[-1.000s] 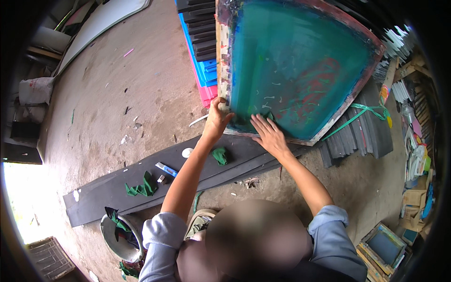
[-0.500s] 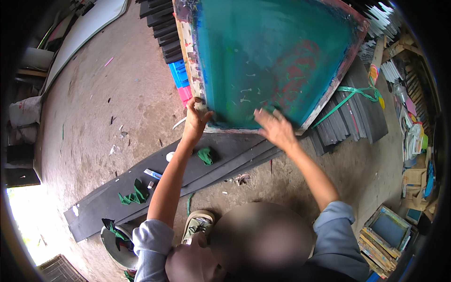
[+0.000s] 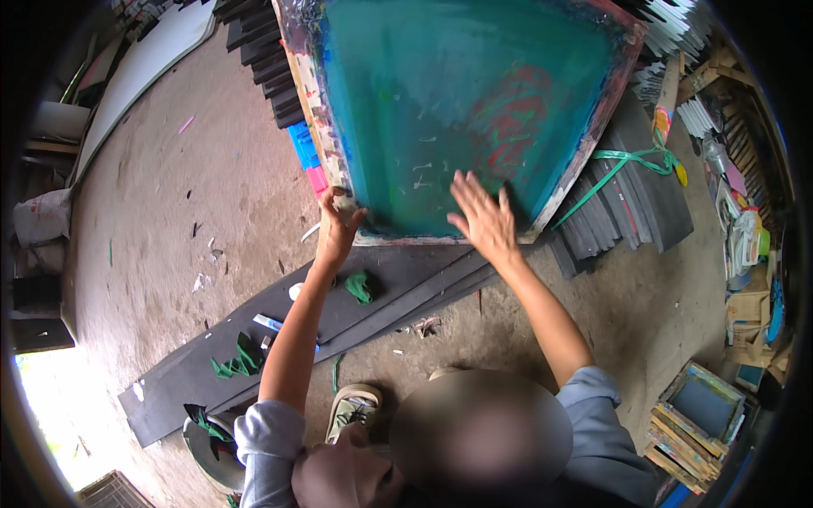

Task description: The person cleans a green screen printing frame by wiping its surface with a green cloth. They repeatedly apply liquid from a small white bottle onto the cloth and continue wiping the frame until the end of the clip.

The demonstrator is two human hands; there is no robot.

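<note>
A large screen-printing frame [image 3: 449, 93] leans tilted in front of me, its mesh teal green with a red smear and small pale marks. My left hand [image 3: 339, 229] is closed around the frame's near left corner, thumb on the inner side. Against the lower part of the mesh, my right hand [image 3: 485, 222] lies with its fingers stretched and the thumb apart. Whether anything lies beneath that palm cannot be made out. A crumpled green cloth [image 3: 359, 288] rests on dark flat sheets [image 3: 406, 284] below the frame.
On the dark sheets lie a blue-and-white cutter-like tool [image 3: 268, 323] and another green cloth [image 3: 240, 359]. A bucket [image 3: 210, 457] stands near my left arm. Stacked black sheets tied with green strap [image 3: 631, 186] stand right of the frame; small wooden frames [image 3: 694, 423] lie at lower right.
My right hand has slid upward on the mesh, its fingers now pointing away from me. The left hand keeps its hold on the corner. The whole view has shifted slightly.
</note>
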